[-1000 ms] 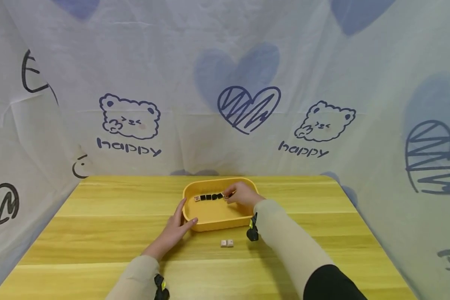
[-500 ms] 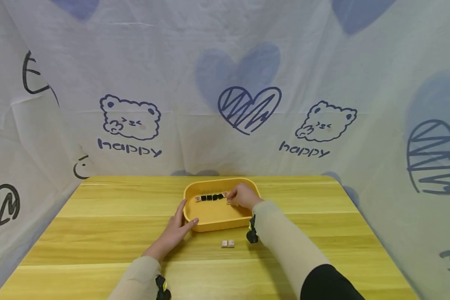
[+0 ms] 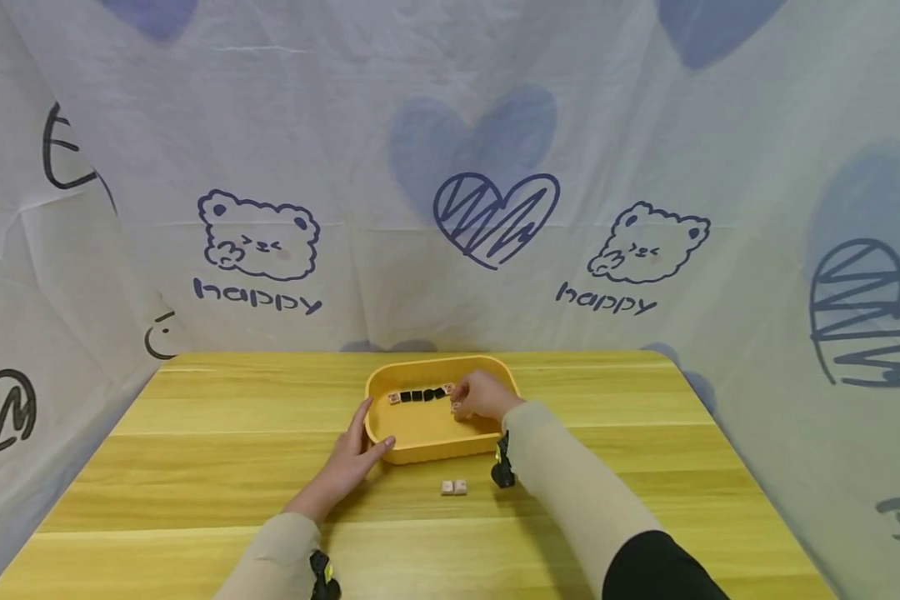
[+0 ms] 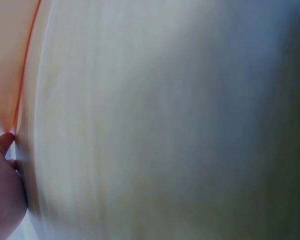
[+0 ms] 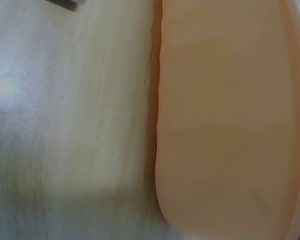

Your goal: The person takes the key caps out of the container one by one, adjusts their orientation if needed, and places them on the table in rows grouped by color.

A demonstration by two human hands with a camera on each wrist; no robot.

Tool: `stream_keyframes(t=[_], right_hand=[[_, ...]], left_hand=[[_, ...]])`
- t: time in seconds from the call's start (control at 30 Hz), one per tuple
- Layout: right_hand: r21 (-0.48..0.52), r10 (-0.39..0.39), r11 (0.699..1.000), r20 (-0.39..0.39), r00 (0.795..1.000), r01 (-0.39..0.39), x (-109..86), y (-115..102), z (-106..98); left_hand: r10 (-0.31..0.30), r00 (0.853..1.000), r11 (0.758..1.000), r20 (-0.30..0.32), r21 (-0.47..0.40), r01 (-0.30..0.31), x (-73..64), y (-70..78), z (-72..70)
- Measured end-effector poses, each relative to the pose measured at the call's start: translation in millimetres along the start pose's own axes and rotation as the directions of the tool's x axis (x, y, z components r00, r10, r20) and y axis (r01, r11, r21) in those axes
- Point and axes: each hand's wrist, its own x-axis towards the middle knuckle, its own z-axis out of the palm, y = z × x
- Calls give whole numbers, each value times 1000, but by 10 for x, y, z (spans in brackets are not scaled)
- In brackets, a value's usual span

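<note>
On the wooden table [image 3: 195, 467], the yellow tray [image 3: 442, 452] sits against a spread left hand [image 3: 351, 454]; inside, the right hand [image 3: 487, 394] seems to pinch a white tile [image 3: 456, 407], where brushing sideways could skew the black tiles [image 3: 417, 396].

Pale cloth [image 3: 375, 150] printed with hearts [image 3: 497, 221], bear faces [image 3: 259, 237] and the word "happy" [image 3: 258, 296] hangs behind a wood-grain bench [image 3: 217, 450].

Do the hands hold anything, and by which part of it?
The right hand seems to pinch a pale tile; the gripped edges are hidden. The left hand touches the near left corner of the yellow tray.
</note>
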Motion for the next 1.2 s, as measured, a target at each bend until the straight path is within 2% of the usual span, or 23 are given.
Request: stream_keyframes(t=[0.17, 0.3, 0.4, 0.53, 0.6, 0.73, 0.9, 1.03, 1.2], right_hand=[[-24, -22, 999, 30, 999, 23, -32, 1, -21], [-25, -61, 998, 63, 996, 63, -87, -55, -117], [-70, -97, 992, 92, 991, 104, -143, -104, -200], [-150, -136, 977, 121, 983, 153, -220, -122, -287], [-152, -143, 975, 125, 982, 161, -267, -128, -321], [-170, -164, 969, 104, 981, 180, -363, -119, -371], [-181, -162, 968, 74, 984, 173, -495, -101, -407], [-134, -177, 974, 55, 983, 183, -613, -106, -423], [-74, -169, 983, -6, 986, 168, -775, -83, -414]], left_hand=[[23, 1000, 1000, -3, -12, -23, -2, -3, 26], [76, 997, 997, -25, -2, -76, -6, -20, 31], [109, 993, 994, -36, 5, -109, 3, -46, 36], [101, 994, 995, -34, 1, -101, 13, -60, 36], [81, 996, 997, -30, -13, -81, 4, -41, 27], [65, 998, 997, -15, -30, -65, 6, -30, 11], [86, 996, 996, -21, -15, -86, 3, -29, 9], [98, 995, 995, -27, -13, -99, 14, -58, 16], [93, 995, 996, -20, -6, -94, 28, -91, 32]])
